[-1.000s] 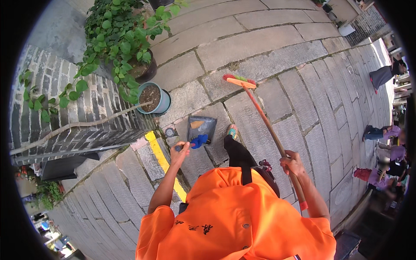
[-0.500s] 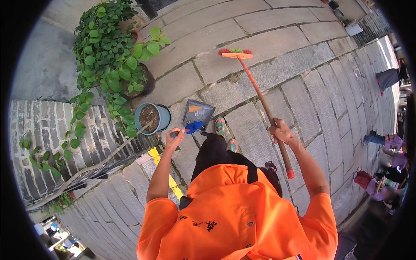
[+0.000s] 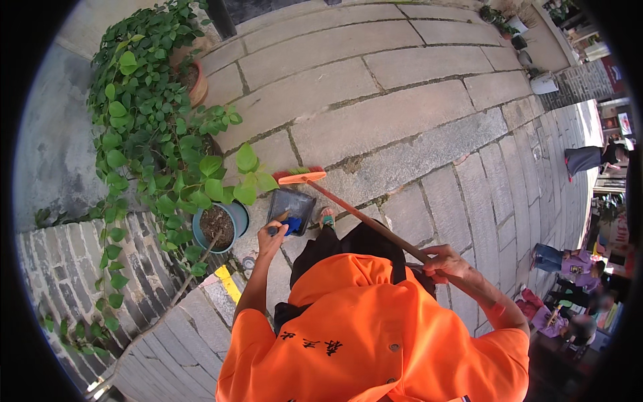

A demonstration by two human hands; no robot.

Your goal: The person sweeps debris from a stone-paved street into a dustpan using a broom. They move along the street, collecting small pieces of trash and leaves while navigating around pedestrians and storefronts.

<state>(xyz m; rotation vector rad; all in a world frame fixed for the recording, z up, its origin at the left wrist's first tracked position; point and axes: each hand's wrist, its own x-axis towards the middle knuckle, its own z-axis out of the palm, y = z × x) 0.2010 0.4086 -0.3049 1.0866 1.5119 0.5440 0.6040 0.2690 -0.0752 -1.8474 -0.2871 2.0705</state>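
Well, from where I'm standing, the sweeping is looking only partly done: a brown scrap (image 3: pixel 284 216) is already lying in the dustpan (image 3: pixel 296 199), while the broom (image 3: pixel 362 216) is hovering or resting (I'm not able to tell which) with its orange head just beyond the pan's far edge. Any closing of that small gap is still remaining, and whatever the bristles may be pushing is staying too small for me to make out. The person's left hand (image 3: pixel 271 240) is wrapping its fingers around the pan's dark handle, next to a bright blue bundle (image 3: pixel 292 226); the right hand (image 3: pixel 445 262) is curling snugly around the broom's stick, well up toward its top end. The dustpan is sitting low over the paving (image 3: pixel 375 100), near a light-blue flowerpot (image 3: pixel 240 221). Compared with half a second ago, the broom's head is now coming in beside the pan instead of standing well apart from it, its stick is slanting far more, and only one shoe (image 3: pixel 327 216) is showing clearly rather than two.
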